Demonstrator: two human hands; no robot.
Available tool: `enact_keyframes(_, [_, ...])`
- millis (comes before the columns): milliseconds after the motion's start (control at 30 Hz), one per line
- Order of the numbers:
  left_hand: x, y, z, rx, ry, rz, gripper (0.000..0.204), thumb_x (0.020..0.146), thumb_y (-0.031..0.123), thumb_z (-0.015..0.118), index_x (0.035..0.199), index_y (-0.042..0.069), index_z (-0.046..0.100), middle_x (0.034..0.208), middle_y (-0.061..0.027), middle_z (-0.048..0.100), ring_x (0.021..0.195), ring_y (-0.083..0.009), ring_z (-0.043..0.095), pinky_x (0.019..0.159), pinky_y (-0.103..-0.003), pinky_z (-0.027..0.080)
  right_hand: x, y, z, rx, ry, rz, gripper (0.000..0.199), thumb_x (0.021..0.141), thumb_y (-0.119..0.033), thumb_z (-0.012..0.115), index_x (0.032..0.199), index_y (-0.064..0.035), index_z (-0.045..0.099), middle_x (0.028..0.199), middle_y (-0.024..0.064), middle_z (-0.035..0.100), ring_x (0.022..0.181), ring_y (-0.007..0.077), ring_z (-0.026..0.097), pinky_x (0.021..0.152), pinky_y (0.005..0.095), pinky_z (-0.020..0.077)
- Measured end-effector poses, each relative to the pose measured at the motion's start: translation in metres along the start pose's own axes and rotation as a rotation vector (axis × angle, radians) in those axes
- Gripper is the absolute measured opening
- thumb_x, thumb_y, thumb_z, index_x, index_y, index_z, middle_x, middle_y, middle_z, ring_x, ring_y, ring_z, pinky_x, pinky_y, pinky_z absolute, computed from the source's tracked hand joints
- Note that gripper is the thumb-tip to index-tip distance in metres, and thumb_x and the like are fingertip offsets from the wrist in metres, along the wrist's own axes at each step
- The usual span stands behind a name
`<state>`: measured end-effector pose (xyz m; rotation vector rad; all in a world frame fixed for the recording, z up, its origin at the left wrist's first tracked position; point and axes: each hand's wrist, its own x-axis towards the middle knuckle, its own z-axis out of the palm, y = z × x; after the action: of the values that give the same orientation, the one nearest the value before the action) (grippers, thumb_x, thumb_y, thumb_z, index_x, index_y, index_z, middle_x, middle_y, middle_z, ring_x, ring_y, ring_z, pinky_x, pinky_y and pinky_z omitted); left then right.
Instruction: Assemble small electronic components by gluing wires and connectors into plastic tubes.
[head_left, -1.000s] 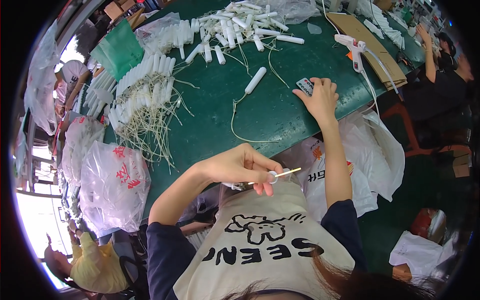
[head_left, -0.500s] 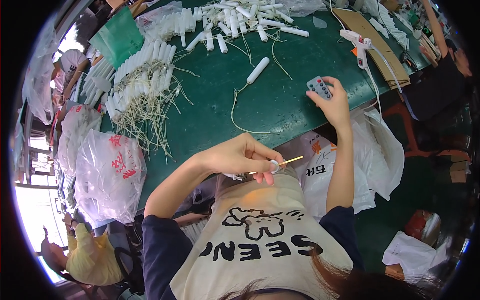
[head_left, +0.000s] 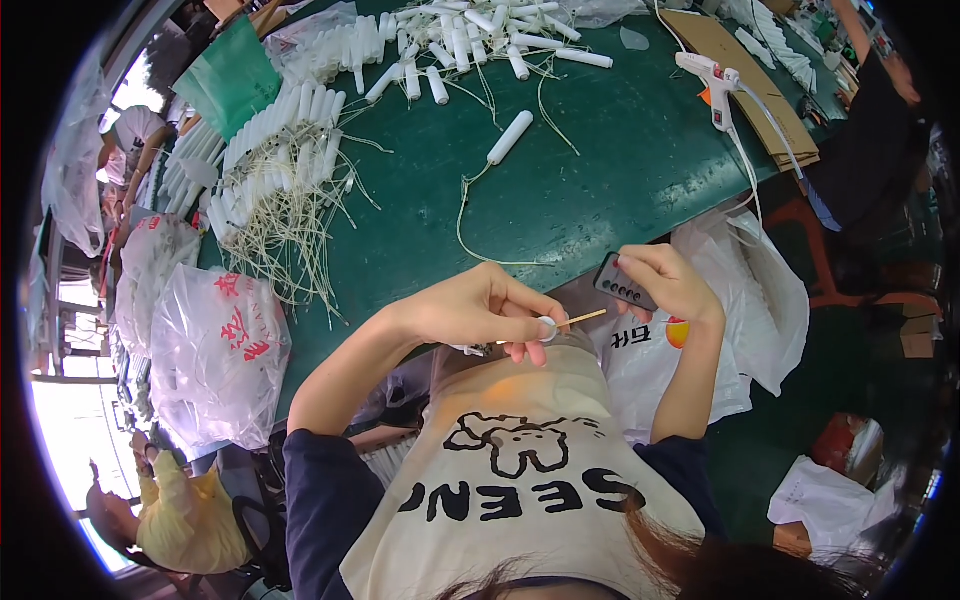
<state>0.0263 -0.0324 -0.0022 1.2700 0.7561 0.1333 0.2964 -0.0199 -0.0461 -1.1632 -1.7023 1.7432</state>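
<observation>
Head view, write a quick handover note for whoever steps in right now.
Left hand: pinches a small white round piece with a thin yellowish stick pointing right.
Right hand: holds a small dark remote at the green table edge.
One white tube with wire lies alone mid-table; wired tubes pile far left.
Done: stick and remote in hand.
Left: cannot tell.

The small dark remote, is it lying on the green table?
No, the right hand holds the small dark remote up, just past the edge of the green table.

Bare green table [head_left: 620, 170] beyond wired tube [head_left: 509, 138]
</observation>
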Motion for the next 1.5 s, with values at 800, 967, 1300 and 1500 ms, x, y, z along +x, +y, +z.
enact_keyframes(800, [-0.001, 0.0, -0.003, -0.06, 0.013, -0.015, 0.027, 0.088, 0.009, 0.058, 0.112, -0.002, 0.063, 0.081, -0.0089, 0.069, 0.066, -0.0055, 0.061, 0.063, -0.019, 0.049, 0.017, 0.006, 0.003, 0.028, 0.273, -0.196, 0.027, 0.096, -0.02, 0.046, 0.079, -0.0007, 0.054, 0.061, 0.0049, 0.057, 0.043, 0.007, 0.048, 0.039, 0.0211, 0.0368])
enact_keyframes(967, [0.002, 0.0, -0.002, -0.111, -0.002, -0.012, 0.028, 0.089, 0.012, 0.057, 0.113, -0.002, 0.062, 0.081, -0.0088, 0.069, 0.069, -0.0061, 0.061, 0.065, -0.02, 0.049, 0.017, 0.011, 0.005, 0.002, 0.285, -0.18, 0.024, 0.096, -0.018, 0.047, 0.081, -0.0004, 0.054, 0.062, 0.0049, 0.057, 0.044, 0.0077, 0.049, 0.041, 0.0219, 0.0385])
enact_keyframes(1300, [0.0, 0.0, 0.0, -0.007, 0.051, 0.003, 0.024, 0.089, 0.011, 0.056, 0.108, -0.002, 0.064, 0.075, -0.0061, 0.068, 0.063, -0.0047, 0.057, 0.062, -0.019, 0.045, 0.016, 0.019, 0.004, 0.052, 0.286, -0.187, 0.023, 0.097, -0.016, 0.045, 0.085, 0.001, 0.053, 0.063, 0.0067, 0.058, 0.044, 0.0098, 0.05, 0.042, 0.0239, 0.0415])
enact_keyframes(1500, [0.0, 0.001, 0.001, 0.02, 0.048, -0.002, 0.023, 0.089, 0.01, 0.056, 0.107, -0.001, 0.065, 0.075, -0.0058, 0.068, 0.063, -0.0044, 0.057, 0.062, -0.019, 0.045, 0.012, 0.024, 0.0, 0.045, 0.273, -0.148, 0.024, 0.097, -0.015, 0.042, 0.085, 0.0017, 0.053, 0.063, 0.0077, 0.059, 0.044, 0.0099, 0.05, 0.042, 0.0233, 0.0411])
